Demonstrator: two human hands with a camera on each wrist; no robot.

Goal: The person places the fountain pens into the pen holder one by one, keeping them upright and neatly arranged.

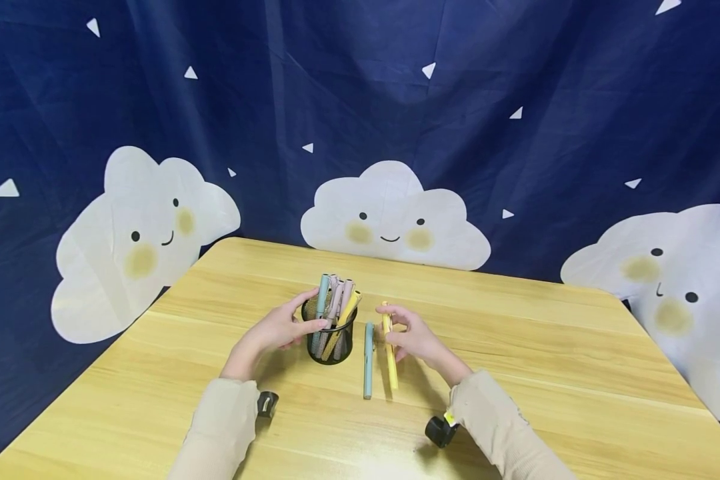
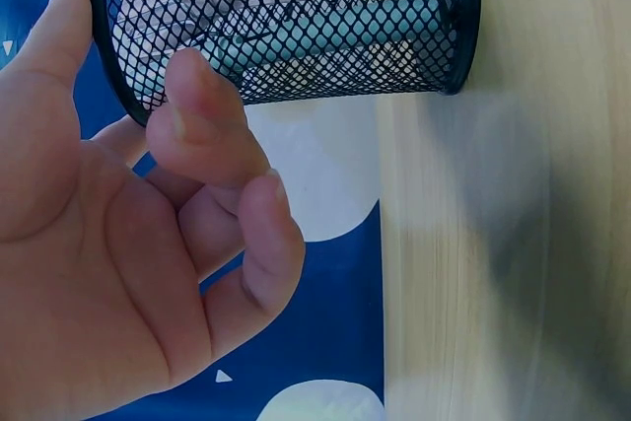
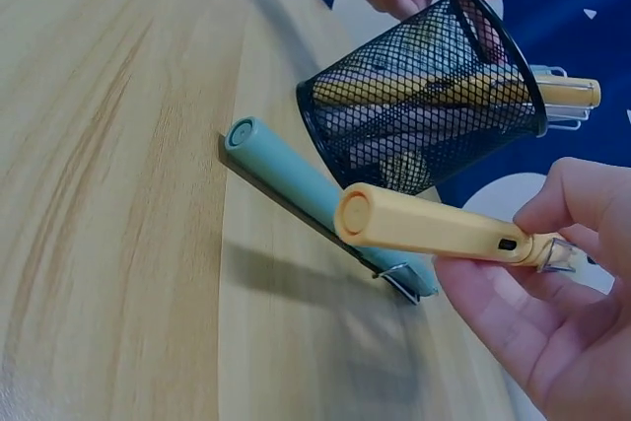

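A black mesh pen holder (image 1: pixel 338 347) stands on the table, filled with several pens in teal, greyish purple and yellow. My left hand (image 1: pixel 276 328) holds it by the rim, thumb on the near side and fingers around the left; the left wrist view shows fingers against the mesh (image 2: pixel 345 22). Between finger and thumb my right hand (image 1: pixel 419 341) pinches a yellow pen (image 1: pixel 391 363), its cap clip by the fingers and its flat end pointing down towards me. A teal pen (image 1: pixel 369 363) lies on the table between the holder and the yellow pen.
The wooden table (image 1: pixel 546 373) reaches back to a dark blue curtain (image 1: pixel 348 87) printed with white clouds and triangles. A black wrist camera (image 1: pixel 441 430) sits below the right sleeve, another (image 1: pixel 268 404) beside the left sleeve.
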